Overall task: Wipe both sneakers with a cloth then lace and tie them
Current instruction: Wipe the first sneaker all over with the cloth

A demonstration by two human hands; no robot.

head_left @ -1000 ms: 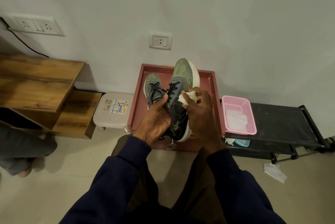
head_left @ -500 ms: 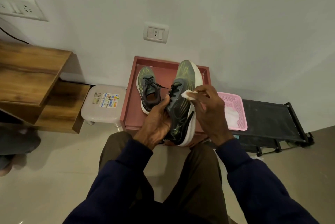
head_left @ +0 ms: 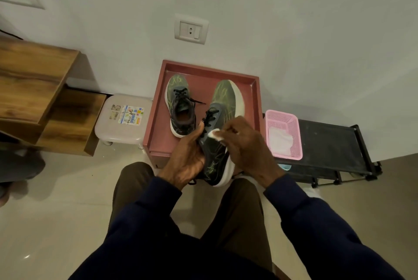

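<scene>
**Raised sneaker held and pressed with a white cloth**

A dark sneaker with green markings, the raised sneaker (head_left: 222, 100), is held above the near edge of a red surface (head_left: 159, 121) with a raised rim. Its toe is pointed toward the wall and its white sole is turned to the right. It is gripped at the heel end by the left hand (head_left: 187, 162), with the thumb laid along the collar beside the black laces; the other left fingers are hidden behind the shoe.

A white cloth (head_left: 214, 133) is pressed against the sneaker's upper side, just below the laces, by the right hand (head_left: 245, 150). Its fingers (head_left: 234, 124) are curled together over the cloth, so only a small part of the cloth is seen.

The second sneaker (head_left: 181, 107) is left upright on the red surface, to the left of the raised one and apart from it, with a loose lace end trailing to its right.

A pink basket (head_left: 295, 121) holding another white cloth is set on a black rack (head_left: 334, 144) to the right of the red surface. A pale stool (head_left: 123, 130) is placed to its left, near wooden shelves (head_left: 34, 76).
</scene>
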